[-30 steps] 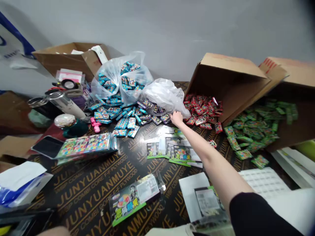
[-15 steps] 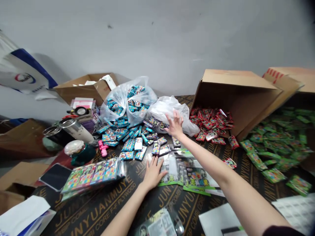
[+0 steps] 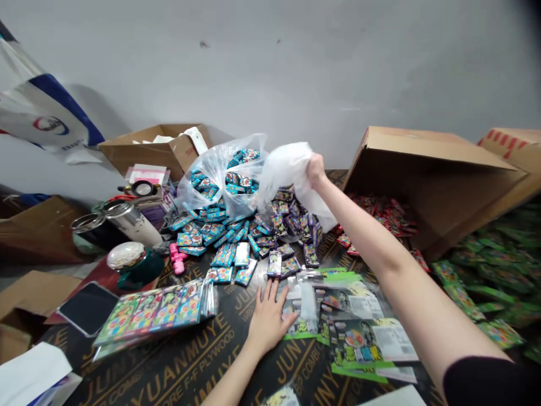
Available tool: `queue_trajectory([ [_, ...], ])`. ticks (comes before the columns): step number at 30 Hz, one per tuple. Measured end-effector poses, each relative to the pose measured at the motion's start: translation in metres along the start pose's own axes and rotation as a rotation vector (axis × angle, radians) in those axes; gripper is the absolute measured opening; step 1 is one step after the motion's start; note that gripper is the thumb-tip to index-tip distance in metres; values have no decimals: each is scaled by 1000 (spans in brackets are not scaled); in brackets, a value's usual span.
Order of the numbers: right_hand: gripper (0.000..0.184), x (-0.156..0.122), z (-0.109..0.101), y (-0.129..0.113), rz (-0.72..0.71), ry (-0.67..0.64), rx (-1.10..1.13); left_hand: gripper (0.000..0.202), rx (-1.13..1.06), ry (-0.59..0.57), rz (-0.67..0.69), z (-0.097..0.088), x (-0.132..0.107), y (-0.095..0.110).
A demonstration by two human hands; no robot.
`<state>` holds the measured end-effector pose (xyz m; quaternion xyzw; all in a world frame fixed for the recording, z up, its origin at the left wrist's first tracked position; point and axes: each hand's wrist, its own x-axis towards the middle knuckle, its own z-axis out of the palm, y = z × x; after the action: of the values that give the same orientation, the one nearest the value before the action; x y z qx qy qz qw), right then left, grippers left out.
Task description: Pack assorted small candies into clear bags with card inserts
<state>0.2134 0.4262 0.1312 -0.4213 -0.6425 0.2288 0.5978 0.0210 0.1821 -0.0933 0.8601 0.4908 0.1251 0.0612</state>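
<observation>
My right hand point(image 3: 316, 171) is closed on the gathered edge of a white plastic bag point(image 3: 288, 159) and holds it raised. Under the lifted plastic, a heap of purple-and-black candy packets point(image 3: 291, 217) spills towards me. My left hand point(image 3: 269, 316) lies flat with fingers spread on the dark table, its fingertips just below the nearest purple packets. By its thumb are printed flat pouches with green edges point(image 3: 355, 338), overlapping one another. Left of the purple heap, blue candy packets point(image 3: 224, 255) lie loose in front of a clear bag point(image 3: 203, 163) of more blue packets.
At right, tipped cardboard boxes point(image 3: 431, 155) hold red packets point(image 3: 386, 211) and green packets point(image 3: 486, 265). On the left stand two tumblers point(image 3: 131, 221), a green lidded mug point(image 3: 141, 268), a phone point(image 3: 88, 309), a pink figure point(image 3: 177, 259) and a stack of filled packs point(image 3: 158, 309).
My right hand, open over the white bag before, has closed on it and lifted it up, uncovering more purple packets. My left hand stays flat on the table.
</observation>
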Motion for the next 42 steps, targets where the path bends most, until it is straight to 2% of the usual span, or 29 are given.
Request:
queue_trajectory([
  [1,29,-21,8,-3,-166,-188,-82,61,-2,1,3,0,0,0],
  [2,24,-46,16,-4,-339,-433,-179,61,-4,2,5,1,0,0],
  [4,17,-102,27,-3,-430,-653,-236,61,-4,6,9,2,-1,-1],
  [5,17,-126,31,-2,-541,-781,-359,60,-2,9,9,2,-1,-1],
  [7,20,-153,32,-1,-665,-905,-564,60,3,14,10,3,-1,-1],
  [8,24,-154,30,-1,-697,-898,-651,61,5,14,13,3,-1,-1],
  [10,33,-129,20,-7,-667,-722,-747,63,5,8,21,1,-1,-1],
  [13,50,-55,-2,-14,-464,-221,-825,64,1,-1,24,-1,0,0],
  [15,55,-11,-21,-7,-307,17,-903,63,0,-11,17,-2,1,1],
  [17,61,10,-38,13,-210,103,-980,63,-1,-21,10,-2,1,2],
  [18,62,11,-45,27,-151,59,-1013,63,-1,-24,9,-2,1,2],
  [21,55,-16,-60,69,129,-221,-1025,64,0,-24,15,-2,1,1],
  [22,52,-28,-62,79,186,-266,-1019,64,0,-23,15,-2,1,0],
  [24,51,-52,-65,88,232,-277,-1025,63,-4,-20,8,-2,0,0],
  [25,52,-63,-64,87,218,-238,-1036,63,-8,-18,6,-1,0,0],
  [27,54,-81,-57,80,162,-166,-995,62,-21,-13,6,-1,0,1],
  [28,53,-90,-51,74,129,-172,-930,62,-31,-9,7,-1,0,1],
  [32,43,-130,-23,52,98,-337,-574,61,-135,14,-12,1,1,-1],
  [35,29,-162,-13,32,128,-259,-512,52,-355,67,-78,-6,-1,-7],
  [37,27,-186,-12,13,156,-220,-428,43,-560,189,-194,-21,-7,-6],
  [39,28,-215,-14,-11,248,-212,-183,41,-818,304,-327,-43,-17,3],
  [40,29,-231,-15,-23,311,-214,-21,42,-982,319,-376,-56,-25,12],
  [42,32,-264,-18,-47,439,-219,266,45,-1359,258,-422,-79,-42,34],
])
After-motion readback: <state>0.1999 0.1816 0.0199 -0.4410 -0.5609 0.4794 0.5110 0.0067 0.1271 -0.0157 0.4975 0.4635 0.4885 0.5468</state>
